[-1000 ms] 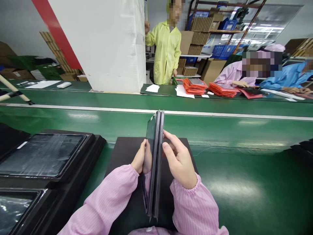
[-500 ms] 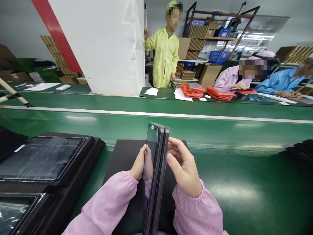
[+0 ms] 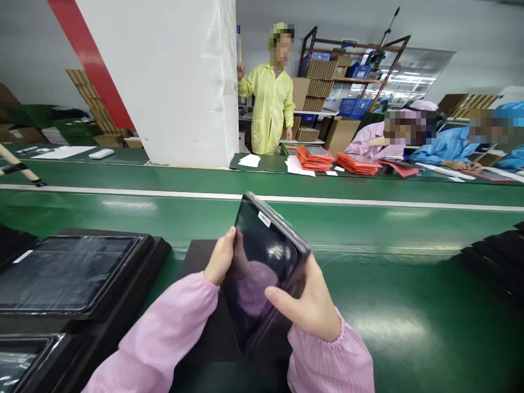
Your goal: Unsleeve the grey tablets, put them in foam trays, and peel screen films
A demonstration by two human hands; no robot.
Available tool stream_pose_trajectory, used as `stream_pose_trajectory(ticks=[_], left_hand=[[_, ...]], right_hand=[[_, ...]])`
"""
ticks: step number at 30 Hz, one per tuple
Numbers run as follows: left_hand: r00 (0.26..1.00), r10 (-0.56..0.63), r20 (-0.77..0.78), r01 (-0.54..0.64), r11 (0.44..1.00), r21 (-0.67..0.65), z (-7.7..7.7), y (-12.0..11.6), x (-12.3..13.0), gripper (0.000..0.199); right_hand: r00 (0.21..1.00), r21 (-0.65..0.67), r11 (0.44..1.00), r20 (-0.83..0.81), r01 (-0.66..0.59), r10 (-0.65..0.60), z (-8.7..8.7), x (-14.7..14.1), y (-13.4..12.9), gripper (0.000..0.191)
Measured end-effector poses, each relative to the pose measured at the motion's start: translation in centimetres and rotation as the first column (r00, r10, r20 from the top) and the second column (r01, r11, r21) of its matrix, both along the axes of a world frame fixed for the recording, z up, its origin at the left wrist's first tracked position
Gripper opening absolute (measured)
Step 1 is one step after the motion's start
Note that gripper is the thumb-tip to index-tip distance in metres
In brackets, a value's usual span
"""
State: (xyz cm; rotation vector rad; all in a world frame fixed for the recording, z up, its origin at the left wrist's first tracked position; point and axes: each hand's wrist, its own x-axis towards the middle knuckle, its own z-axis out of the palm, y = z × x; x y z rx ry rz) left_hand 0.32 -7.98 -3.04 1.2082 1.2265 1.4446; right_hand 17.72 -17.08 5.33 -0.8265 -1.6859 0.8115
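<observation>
Between my hands is a pair of tablets [image 3: 262,256], pressed together and tilted, the glossy dark screen of the front one facing me. A small white label [image 3: 264,219] sits near its top edge. My left hand [image 3: 222,255] grips the left edge, its fingers hidden behind. My right hand [image 3: 313,300] wraps the right edge, with the thumb over the front and the other fingers behind. Under the tablets lies a black foam pad [image 3: 200,256] on the green work surface.
At left, more tablets [image 3: 69,273] rest in black foam trays [image 3: 159,256]. Black foam pieces [image 3: 495,256] are stacked at far right. Across the bench are stacks of red sleeves [image 3: 315,158], a person in yellow [image 3: 270,109] standing, and co-workers [image 3: 374,134] seated at right.
The tablets have turned from edge-on to showing the front screen. My right hand has gone from loosely touching the back one to gripping the right edge. The view has shifted slightly.
</observation>
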Motion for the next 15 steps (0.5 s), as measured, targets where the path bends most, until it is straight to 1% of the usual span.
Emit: stream_pose_trajectory(ticks=[2,3,4,6,7,8,12,15], left_hand=[[1.000,-0.013,-0.020,0.015,0.993,0.121,1.3,2.2,-1.3,0.068],[0.999,-0.040,-0.032,0.045,0.984,0.173,1.9,3.3,-1.8,0.070],[0.996,-0.075,-0.044,0.083,0.972,0.219,2.3,4.1,-2.2,0.073],[0.987,-0.145,-0.066,0.158,0.945,0.288,2.9,5.5,-2.6,0.077],[0.983,-0.171,-0.075,0.186,0.931,0.314,2.9,6.0,-2.6,0.077],[0.979,-0.187,-0.081,0.204,0.920,0.336,2.8,6.3,-2.6,0.078],[0.972,-0.209,-0.107,0.234,0.887,0.399,2.0,7.2,-2.2,0.073],[0.966,-0.230,-0.116,0.258,0.872,0.417,1.6,7.5,-2.3,0.071]], right_hand=[[0.989,-0.016,0.998,0.135,-0.062,0.063,0.4,0.0,-0.5,0.074],[0.969,-0.048,0.994,0.221,-0.103,0.111,0.6,-0.2,-0.7,0.079],[0.940,-0.097,0.985,0.300,-0.140,0.163,0.8,-0.4,-0.8,0.085],[0.883,-0.199,0.965,0.406,-0.168,0.238,0.9,-1.0,-1.0,0.101],[0.869,-0.230,0.960,0.427,-0.162,0.249,0.9,-1.3,-0.9,0.106],[0.868,-0.241,0.959,0.433,-0.149,0.244,0.9,-1.5,-0.8,0.107],[0.892,-0.196,0.971,0.403,-0.136,0.206,0.4,-1.8,-0.1,0.097],[0.897,-0.185,0.971,0.386,-0.153,0.215,0.3,-1.6,0.1,0.102]])
